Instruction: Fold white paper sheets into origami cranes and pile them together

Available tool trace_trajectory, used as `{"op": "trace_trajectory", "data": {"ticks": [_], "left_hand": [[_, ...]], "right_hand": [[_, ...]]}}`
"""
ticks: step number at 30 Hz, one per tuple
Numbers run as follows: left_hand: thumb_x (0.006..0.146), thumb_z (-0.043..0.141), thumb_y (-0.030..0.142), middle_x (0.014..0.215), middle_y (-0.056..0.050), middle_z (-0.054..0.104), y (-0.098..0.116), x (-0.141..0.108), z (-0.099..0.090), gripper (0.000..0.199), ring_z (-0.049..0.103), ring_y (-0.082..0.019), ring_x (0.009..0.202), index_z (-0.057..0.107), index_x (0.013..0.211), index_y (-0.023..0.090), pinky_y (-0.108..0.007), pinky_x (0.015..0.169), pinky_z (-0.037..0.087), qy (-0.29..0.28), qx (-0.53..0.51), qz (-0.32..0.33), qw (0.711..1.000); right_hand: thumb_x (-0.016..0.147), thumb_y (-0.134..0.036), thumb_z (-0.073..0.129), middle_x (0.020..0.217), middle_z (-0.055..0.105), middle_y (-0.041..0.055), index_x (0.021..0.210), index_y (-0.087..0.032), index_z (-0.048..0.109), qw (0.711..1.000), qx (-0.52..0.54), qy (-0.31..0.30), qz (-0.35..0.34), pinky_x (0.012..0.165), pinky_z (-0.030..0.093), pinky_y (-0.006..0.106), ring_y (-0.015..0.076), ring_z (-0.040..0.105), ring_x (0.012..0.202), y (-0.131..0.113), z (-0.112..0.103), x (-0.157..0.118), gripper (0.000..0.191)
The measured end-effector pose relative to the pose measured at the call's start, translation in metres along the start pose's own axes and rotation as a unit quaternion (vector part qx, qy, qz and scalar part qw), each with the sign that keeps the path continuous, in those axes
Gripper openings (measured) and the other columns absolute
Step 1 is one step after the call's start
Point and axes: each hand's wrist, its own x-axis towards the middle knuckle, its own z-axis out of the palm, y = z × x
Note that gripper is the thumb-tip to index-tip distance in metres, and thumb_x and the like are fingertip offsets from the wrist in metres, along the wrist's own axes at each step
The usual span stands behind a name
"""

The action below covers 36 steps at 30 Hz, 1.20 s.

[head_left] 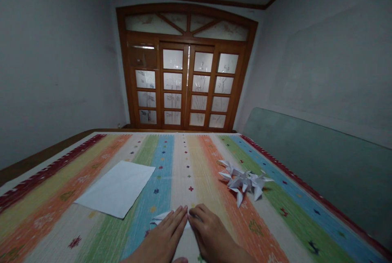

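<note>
At the bottom centre of the head view, a small folded white paper [163, 216] lies on the striped tablecloth [180, 152], mostly hidden under my hands. My left hand [165, 232] rests on it with its fingers stretched out flat and side by side. Close beside it on the right, my right hand [210, 228] has its fingers curled, with the fingertips at the paper's right part. What lies between those fingertips is too small and too covered to tell clearly.
A flat white sheet [119, 189] lies on the left of the table. Several folded white paper figures [245, 179] are clustered on the right. A pale green board or chair back [315, 152] stands along the right edge. Wooden glass-paned doors [186, 83] are beyond.
</note>
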Motion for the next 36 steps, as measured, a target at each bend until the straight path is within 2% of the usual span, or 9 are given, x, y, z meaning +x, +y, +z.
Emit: {"op": "trace_trajectory", "data": {"ticks": [3, 10, 17, 20, 23, 26, 30, 33, 36], "left_hand": [[0.093, 0.070, 0.043, 0.169, -0.014, 0.003, -0.001, -0.001, 0.001, 0.113, 0.025, -0.041, 0.152, -0.020, 0.160, 0.028, -0.058, 0.119, 0.035, 0.002, -0.017, 0.003, 1.000], [0.098, 0.065, 0.038, 0.169, -0.008, 0.010, 0.015, -0.008, -0.033, 0.086, 0.026, -0.036, 0.153, 0.010, 0.164, 0.034, -0.056, 0.122, 0.031, 0.009, -0.132, -0.032, 0.991], [0.102, 0.058, 0.041, 0.169, -0.005, 0.024, 0.004, -0.005, -0.047, 0.062, 0.024, -0.030, 0.155, 0.035, 0.159, 0.034, -0.056, 0.126, 0.018, 0.004, -0.332, -0.114, 0.936], [0.098, 0.061, 0.050, 0.163, -0.007, 0.041, -0.004, -0.003, -0.045, 0.059, 0.036, -0.030, 0.151, 0.047, 0.153, 0.032, -0.053, 0.126, 0.021, 0.054, -0.441, -0.141, 0.885], [0.092, 0.068, 0.053, 0.150, -0.010, 0.059, -0.011, 0.002, -0.041, 0.055, 0.052, -0.033, 0.139, 0.064, 0.140, 0.028, -0.051, 0.121, 0.031, 0.114, -0.559, -0.162, 0.805], [0.080, 0.081, 0.046, 0.129, -0.013, 0.074, -0.013, 0.009, -0.041, 0.049, 0.063, -0.034, 0.126, 0.075, 0.123, 0.023, -0.047, 0.114, 0.041, 0.179, -0.644, -0.205, 0.715], [0.062, 0.090, 0.030, 0.101, -0.013, 0.080, -0.011, 0.015, -0.046, 0.045, 0.074, -0.031, 0.101, 0.078, 0.103, 0.016, -0.038, 0.093, 0.054, 0.229, -0.704, -0.290, 0.606], [0.056, 0.086, 0.022, 0.079, -0.009, 0.078, -0.009, 0.017, -0.050, 0.036, 0.075, -0.026, 0.080, 0.074, 0.090, 0.015, -0.034, 0.081, 0.057, 0.273, -0.712, -0.320, 0.563], [0.058, 0.079, 0.019, 0.065, -0.003, 0.072, -0.008, 0.016, -0.053, 0.028, 0.072, -0.021, 0.067, 0.070, 0.084, 0.015, -0.029, 0.073, 0.057, 0.291, -0.700, -0.337, 0.559]], "right_hand": [[0.092, -0.006, 0.056, 0.115, 0.069, 0.0113, 0.114, -0.015, 0.066, 1.000, 0.005, 0.007, -0.010, 0.098, 0.053, 0.037, 0.0259, 0.058, 0.109, -0.003, -0.007, 0.001, 0.026], [0.092, -0.007, 0.059, 0.107, 0.067, 0.0098, 0.106, -0.018, 0.068, 1.000, -0.001, -0.012, 0.027, 0.086, 0.055, 0.037, 0.0250, 0.061, 0.098, -0.004, -0.013, 0.001, 0.020], [0.092, -0.006, 0.062, 0.101, 0.065, 0.0084, 0.095, -0.018, 0.070, 0.997, 0.045, 0.000, 0.056, 0.081, 0.053, 0.030, 0.0215, 0.063, 0.093, -0.003, -0.011, 0.000, 0.015], [0.091, -0.006, 0.062, 0.102, 0.065, 0.0084, 0.097, -0.018, 0.070, 0.998, 0.038, 0.003, 0.050, 0.079, 0.052, 0.030, 0.0214, 0.062, 0.092, -0.002, -0.010, 0.000, 0.015], [0.092, -0.008, 0.063, 0.101, 0.065, 0.0081, 0.099, -0.018, 0.070, 0.999, 0.030, 0.009, 0.045, 0.077, 0.050, 0.029, 0.0212, 0.062, 0.090, -0.002, -0.010, 0.000, 0.014], [0.093, -0.007, 0.062, 0.100, 0.065, 0.0081, 0.099, -0.018, 0.070, 0.999, 0.023, 0.013, 0.041, 0.076, 0.049, 0.029, 0.0207, 0.062, 0.089, -0.003, -0.011, 0.000, 0.014], [0.092, -0.006, 0.063, 0.099, 0.065, 0.0075, 0.098, -0.018, 0.069, 0.999, 0.019, 0.018, 0.040, 0.075, 0.047, 0.029, 0.0206, 0.061, 0.089, -0.004, -0.012, 0.001, 0.014], [0.093, -0.006, 0.062, 0.099, 0.065, 0.0074, 0.098, -0.017, 0.069, 0.999, 0.021, 0.020, 0.039, 0.075, 0.046, 0.028, 0.0204, 0.061, 0.089, -0.004, -0.012, 0.001, 0.014], [0.093, -0.006, 0.062, 0.099, 0.065, 0.0072, 0.098, -0.017, 0.068, 0.999, 0.022, 0.023, 0.040, 0.074, 0.045, 0.028, 0.0204, 0.060, 0.089, -0.003, -0.011, 0.001, 0.014]]}}
